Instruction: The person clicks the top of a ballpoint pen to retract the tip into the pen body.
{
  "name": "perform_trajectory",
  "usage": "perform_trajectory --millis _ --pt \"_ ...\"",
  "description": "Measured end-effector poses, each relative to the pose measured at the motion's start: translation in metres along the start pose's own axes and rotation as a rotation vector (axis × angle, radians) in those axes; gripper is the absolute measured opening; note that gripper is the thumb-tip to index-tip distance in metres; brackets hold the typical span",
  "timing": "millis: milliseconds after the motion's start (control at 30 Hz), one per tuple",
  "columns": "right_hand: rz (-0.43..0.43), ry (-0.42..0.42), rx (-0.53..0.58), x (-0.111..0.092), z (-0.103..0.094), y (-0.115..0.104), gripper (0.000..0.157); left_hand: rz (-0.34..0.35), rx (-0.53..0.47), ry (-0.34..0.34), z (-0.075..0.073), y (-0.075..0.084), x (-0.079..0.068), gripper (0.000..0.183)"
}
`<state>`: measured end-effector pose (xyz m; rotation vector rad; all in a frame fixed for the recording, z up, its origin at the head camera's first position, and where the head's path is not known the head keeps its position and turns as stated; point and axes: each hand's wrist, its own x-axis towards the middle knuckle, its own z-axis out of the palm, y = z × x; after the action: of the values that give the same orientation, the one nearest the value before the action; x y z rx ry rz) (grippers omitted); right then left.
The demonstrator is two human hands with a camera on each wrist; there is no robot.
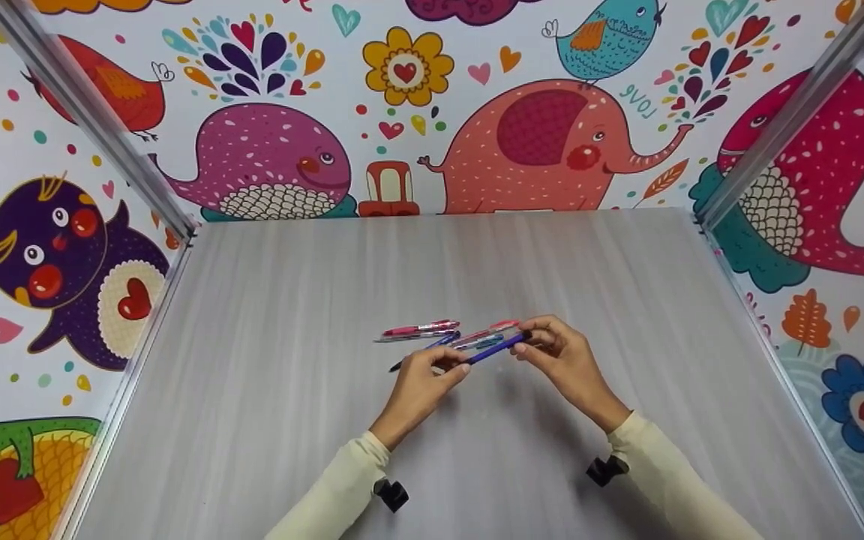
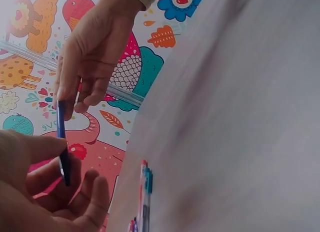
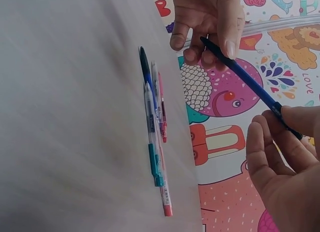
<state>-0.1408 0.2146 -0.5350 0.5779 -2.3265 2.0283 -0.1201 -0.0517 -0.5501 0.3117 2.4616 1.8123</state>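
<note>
Both hands hold a blue pen (image 1: 496,349) with dark ends, raised off the table. My left hand (image 1: 421,382) pinches it between thumb and fingers near its dark tapered tip, plain in the right wrist view. At the clip end, my right hand (image 1: 571,369) grips it with thumb and fingertips. Just beyond the hands lie several pens: a clear one with a teal end (image 3: 155,164), one with a red end (image 3: 168,210), another blue pen (image 3: 145,65) with a dark tip, and a pink pen (image 1: 423,328). The left hand partly covers the second blue pen in the head view.
The pens lie on a grey wood-grain table (image 1: 289,300). Printed cartoon panels stand around its back and sides, with metal posts (image 1: 769,120) at the back corners. A black clip-like piece (image 1: 391,495) hangs at the left sleeve, another (image 1: 607,471) at the right.
</note>
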Motion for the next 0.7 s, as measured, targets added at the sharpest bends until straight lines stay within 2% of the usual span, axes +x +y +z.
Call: perform_trajectory --millis 167,433,700 --pt "0.023 -0.030 -0.045 -0.002 -0.003 0.003 0.022 0.040 0.016 -0.014 -0.002 -0.006 0.000 0.006" --pt "0.050 -0.067 -0.234 -0.006 -0.007 0.006 0.017 0.097 0.074 -0.047 -0.004 -0.012 -0.001 0.009" --pt "0.010 -0.115 -0.324 -0.011 -0.010 0.014 0.015 0.135 0.131 -0.065 -0.003 -0.017 -0.002 0.009"
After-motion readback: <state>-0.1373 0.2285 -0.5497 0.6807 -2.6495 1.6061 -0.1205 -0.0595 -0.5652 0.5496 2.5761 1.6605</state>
